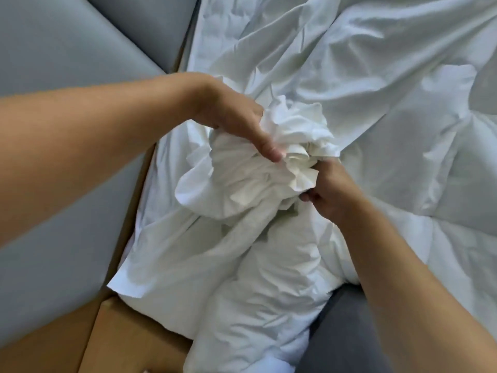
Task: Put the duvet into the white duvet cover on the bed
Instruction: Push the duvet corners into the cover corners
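Duvet cover (293, 130) bunched white at frame centre
Our left hand (234, 117) and right hand (330, 189) both clutch its gathers — the duvet (258, 278), we judge, runs lengthwise from them toward the lower edge.

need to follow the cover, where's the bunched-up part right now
In the head view the bunched-up cover sits mid-frame, gripped by the left hand on its left and the right hand at its lower right.
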### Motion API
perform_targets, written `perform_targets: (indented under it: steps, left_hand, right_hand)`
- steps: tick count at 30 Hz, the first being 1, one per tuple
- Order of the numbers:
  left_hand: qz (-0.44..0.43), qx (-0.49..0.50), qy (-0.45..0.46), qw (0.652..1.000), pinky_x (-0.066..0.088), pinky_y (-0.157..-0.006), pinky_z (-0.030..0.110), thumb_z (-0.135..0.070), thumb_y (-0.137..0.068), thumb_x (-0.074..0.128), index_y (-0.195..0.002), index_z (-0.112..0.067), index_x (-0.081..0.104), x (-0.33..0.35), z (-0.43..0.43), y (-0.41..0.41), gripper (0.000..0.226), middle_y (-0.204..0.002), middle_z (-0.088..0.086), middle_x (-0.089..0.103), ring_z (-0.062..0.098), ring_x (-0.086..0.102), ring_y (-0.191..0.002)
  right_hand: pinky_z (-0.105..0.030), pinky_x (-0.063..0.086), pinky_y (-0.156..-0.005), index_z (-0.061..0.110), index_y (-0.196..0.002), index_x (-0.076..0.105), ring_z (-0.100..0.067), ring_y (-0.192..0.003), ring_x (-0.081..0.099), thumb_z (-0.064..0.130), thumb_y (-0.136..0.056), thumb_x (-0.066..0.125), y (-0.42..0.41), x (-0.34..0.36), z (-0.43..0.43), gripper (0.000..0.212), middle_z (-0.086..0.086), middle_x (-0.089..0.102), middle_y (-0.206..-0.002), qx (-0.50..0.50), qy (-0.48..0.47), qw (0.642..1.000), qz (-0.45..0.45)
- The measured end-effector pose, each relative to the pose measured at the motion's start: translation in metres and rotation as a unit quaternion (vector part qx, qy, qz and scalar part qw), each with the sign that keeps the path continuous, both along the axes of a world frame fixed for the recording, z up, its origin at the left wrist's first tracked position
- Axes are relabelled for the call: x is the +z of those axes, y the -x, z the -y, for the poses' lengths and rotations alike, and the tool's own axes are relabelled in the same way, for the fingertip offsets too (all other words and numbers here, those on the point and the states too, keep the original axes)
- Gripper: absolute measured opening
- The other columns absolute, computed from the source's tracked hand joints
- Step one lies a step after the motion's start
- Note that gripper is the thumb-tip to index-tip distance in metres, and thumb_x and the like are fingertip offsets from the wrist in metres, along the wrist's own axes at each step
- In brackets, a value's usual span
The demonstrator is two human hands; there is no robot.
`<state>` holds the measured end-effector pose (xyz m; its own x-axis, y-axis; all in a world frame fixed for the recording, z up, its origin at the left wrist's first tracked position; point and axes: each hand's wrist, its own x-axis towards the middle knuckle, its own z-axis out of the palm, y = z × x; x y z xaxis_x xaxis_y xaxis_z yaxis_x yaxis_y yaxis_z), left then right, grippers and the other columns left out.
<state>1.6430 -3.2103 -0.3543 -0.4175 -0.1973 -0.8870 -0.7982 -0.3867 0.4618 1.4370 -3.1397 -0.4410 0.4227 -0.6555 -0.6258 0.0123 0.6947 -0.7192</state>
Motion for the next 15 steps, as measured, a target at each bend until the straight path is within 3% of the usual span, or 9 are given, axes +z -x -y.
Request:
perform_targets:
  steps: [3, 7, 10, 13, 15]
  left_hand:
    - [0.017, 0.015, -0.058, 0.998, 0.055, -0.098, 0.048, -0.030, -0.056, 0.098, -0.110, -0.017, 0.076, -0.018, -0.016, -0.007, 0.060, -0.113, 0.007, 0.076, 0.028, 0.071, -0.108]
    - [0.015, 0.123, 0.067, 0.990, 0.061, -0.085, 0.042, -0.012, -0.065, 0.093, -0.115, -0.015, 0.072, -0.031, -0.022, -0.007, 0.055, -0.109, 0.003, 0.077, 0.023, 0.074, -0.101]
    - [-0.023, 0.200, 0.115, 0.973, 0.061, -0.082, 0.032, -0.007, -0.071, 0.084, -0.118, -0.015, 0.068, -0.033, -0.013, -0.015, 0.051, -0.111, 0.001, 0.076, 0.020, 0.073, -0.103]
    - [-0.040, 0.246, 0.051, 0.967, 0.060, -0.082, 0.035, -0.009, -0.075, 0.074, -0.112, -0.013, 0.073, -0.046, -0.010, -0.026, 0.037, -0.114, 0.009, 0.075, 0.028, 0.072, -0.106]
    - [-0.041, 0.254, -0.044, 0.965, 0.061, -0.081, 0.038, -0.015, -0.079, 0.076, -0.106, -0.014, 0.078, -0.057, -0.014, -0.032, 0.027, -0.115, 0.011, 0.074, 0.030, 0.072, -0.107]
  right_hand:
    - [-0.020, 0.033, -0.043, 0.032, -0.064, 0.070, -0.011, -0.047, 0.051, 0.026, -0.087, 0.045, -0.013, -0.004, 0.004, 0.035, 0.005, 0.062, -0.061, -0.035, -0.068, 0.997, 0.009]
    - [-0.017, 0.030, -0.042, 0.027, -0.064, 0.064, -0.010, -0.043, 0.043, 0.009, -0.090, 0.041, -0.016, -0.011, 0.014, 0.040, 0.005, 0.054, -0.055, -0.075, -0.110, 0.991, 0.011]
    - [-0.018, 0.030, -0.039, 0.026, -0.064, 0.061, -0.009, -0.041, 0.041, 0.010, -0.092, 0.039, -0.017, -0.021, 0.027, 0.039, 0.007, 0.052, -0.052, -0.048, -0.106, 0.993, 0.008]
    - [-0.018, 0.029, -0.037, 0.024, -0.064, 0.061, -0.008, -0.034, 0.039, 0.007, -0.094, 0.032, -0.022, -0.032, 0.035, 0.045, 0.006, 0.052, -0.047, -0.013, -0.081, 0.996, -0.023]
    - [-0.017, 0.027, -0.038, 0.023, -0.052, 0.063, -0.008, -0.032, 0.035, 0.002, -0.092, 0.033, -0.025, -0.040, 0.037, 0.054, 0.005, 0.048, -0.043, 0.003, -0.073, 0.997, -0.028]
